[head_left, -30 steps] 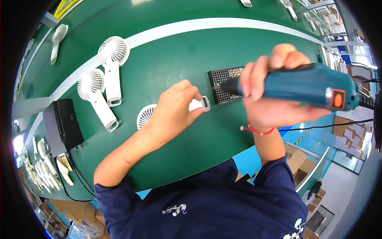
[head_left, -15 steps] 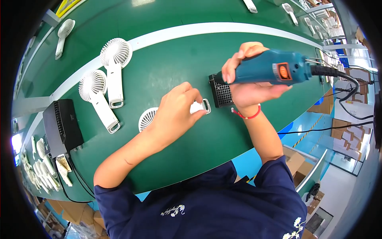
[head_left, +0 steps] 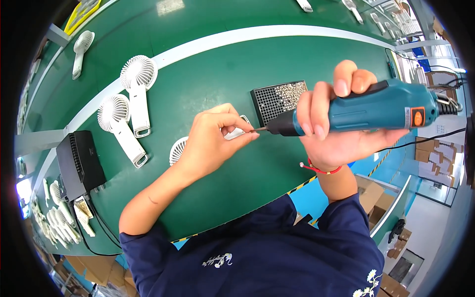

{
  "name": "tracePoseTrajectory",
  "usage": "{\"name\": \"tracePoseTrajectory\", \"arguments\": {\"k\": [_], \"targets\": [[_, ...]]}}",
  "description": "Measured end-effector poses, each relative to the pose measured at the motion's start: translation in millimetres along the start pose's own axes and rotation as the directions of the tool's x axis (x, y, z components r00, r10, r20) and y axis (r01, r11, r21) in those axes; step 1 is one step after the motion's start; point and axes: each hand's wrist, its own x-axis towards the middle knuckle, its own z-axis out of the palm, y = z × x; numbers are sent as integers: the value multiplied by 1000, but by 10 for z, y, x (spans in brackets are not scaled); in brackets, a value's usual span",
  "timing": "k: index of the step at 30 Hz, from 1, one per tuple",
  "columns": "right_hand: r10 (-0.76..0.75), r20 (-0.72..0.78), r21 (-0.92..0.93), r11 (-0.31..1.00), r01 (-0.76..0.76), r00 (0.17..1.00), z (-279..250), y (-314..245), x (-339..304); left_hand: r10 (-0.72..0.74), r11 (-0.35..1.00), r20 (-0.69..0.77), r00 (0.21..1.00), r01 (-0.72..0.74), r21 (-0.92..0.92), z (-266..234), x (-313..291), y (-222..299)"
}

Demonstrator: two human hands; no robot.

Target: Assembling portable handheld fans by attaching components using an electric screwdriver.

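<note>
My right hand (head_left: 329,119) is wrapped round a teal electric screwdriver (head_left: 371,106) with a black nose, held level and pointing left. Its thin bit (head_left: 262,128) reaches the fingertips of my left hand (head_left: 215,131). Thumb and forefinger there are pinched together at the bit's tip; whatever is between them is too small to make out. Beneath the left hand lies a white handheld fan (head_left: 178,150), mostly hidden, its grille and looped handle end showing. Just beyond the screwdriver's nose sits a black perforated tray (head_left: 271,103), partly filled with small metallic screws (head_left: 292,92).
Two white handheld fans (head_left: 138,74) (head_left: 115,115) lie at the left across a white strip (head_left: 217,37). A black box (head_left: 81,158) with cables stands near the left edge, beside a cluster of fans (head_left: 58,222). The screwdriver's cord trails right over the green table (head_left: 217,203).
The screwdriver has swung from over the tray, moving nearer and right, its bit now at my left fingertips. The tray is uncovered. My left fingers have closed into a pinch above the fan handle.
</note>
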Motion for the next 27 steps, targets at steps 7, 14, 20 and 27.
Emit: {"name": "tracePoseTrajectory", "arguments": {"k": [7,14,20,27], "targets": [[41,65,78,996,-46,997,-31,9,-14,-11,998,121,993,20,-66,-4,-14,-36],[-48,-8,-97,994,47,999,82,263,-145,10,988,70,997,-20,154,-7,9,-38],[-52,-96,-32,998,50,994,92,131,-130,48,992,45,998,-53,118,-13,-7,-90],[-74,-498,57,991,117,864,74,51,3,107,990,13,994,-105,-94,-42,-35,-93]]}}
